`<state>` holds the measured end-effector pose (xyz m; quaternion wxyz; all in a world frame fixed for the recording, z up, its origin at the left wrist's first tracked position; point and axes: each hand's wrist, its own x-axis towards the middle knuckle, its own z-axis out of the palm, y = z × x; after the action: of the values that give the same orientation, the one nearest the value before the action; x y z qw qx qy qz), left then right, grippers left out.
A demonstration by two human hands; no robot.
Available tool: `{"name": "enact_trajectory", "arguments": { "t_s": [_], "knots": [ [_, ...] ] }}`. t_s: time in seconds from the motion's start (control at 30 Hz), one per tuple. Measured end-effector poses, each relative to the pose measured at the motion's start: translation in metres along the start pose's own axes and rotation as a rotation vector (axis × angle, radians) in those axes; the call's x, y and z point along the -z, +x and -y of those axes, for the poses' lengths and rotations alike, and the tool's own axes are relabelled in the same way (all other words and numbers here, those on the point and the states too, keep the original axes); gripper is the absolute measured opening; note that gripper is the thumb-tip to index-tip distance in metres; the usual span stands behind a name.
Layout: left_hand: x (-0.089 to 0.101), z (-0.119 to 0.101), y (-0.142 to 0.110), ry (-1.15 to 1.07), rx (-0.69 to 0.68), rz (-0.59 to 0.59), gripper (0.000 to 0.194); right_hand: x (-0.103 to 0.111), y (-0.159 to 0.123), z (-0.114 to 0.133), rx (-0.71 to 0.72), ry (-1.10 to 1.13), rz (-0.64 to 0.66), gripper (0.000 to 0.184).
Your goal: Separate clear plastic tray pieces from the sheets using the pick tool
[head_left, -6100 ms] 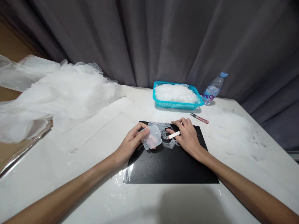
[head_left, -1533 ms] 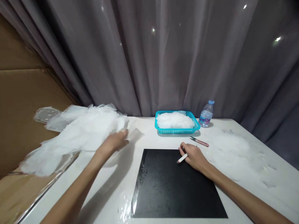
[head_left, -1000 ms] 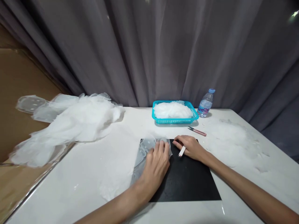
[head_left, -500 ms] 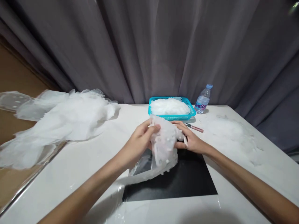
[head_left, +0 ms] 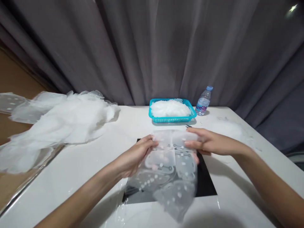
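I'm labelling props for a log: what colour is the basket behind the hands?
The basket is bright turquoise blue, seen best in the head view.

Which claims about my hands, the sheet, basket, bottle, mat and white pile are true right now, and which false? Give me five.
1. The left hand and right hand both hold the see-through sheet. True.
2. The bottle lies on its side. False: the bottle stands upright.
3. The blue basket has white material in it. True.
4. The black mat is in full view. False: the sheet and hands hide part of the black mat.
5. The large white pile is right of the basket. False: the large white pile is on the left.
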<state>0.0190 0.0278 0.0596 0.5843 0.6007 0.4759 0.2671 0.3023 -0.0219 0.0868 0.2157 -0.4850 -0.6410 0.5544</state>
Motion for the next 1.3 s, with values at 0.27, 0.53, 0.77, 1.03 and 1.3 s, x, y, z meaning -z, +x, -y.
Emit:
{"name": "enact_trajectory", "arguments": {
  "t_s": [0.27,0.53,0.77,1.03,1.3],
  "knots": [
    [0.025,0.047,0.051,0.070,0.041,0.123,0.057,-0.026,0.040,-0.035,0.019,-0.692,-0.373,0.015],
    [0.040,0.046,0.056,0.217,0.000,0.251,0.066,-0.136,0.007,-0.027,0.651,-1.061,0.190,0.021],
    [0.049,0.045,0.056,0.584,-0.144,0.295,0.103,-0.094,-0.013,0.007,0.544,-0.822,0.530,0.007],
    [0.016,0.035,0.031,1.000,-0.515,0.115,0.086,-0.084,-0.010,0.005,0.445,-0.791,0.499,0.020],
    [-0.008,0.066,0.037,1.011,-0.713,0.336,0.070,-0.050,0.025,-0.032,0.580,-0.858,-0.138,0.037]
  ]
}}
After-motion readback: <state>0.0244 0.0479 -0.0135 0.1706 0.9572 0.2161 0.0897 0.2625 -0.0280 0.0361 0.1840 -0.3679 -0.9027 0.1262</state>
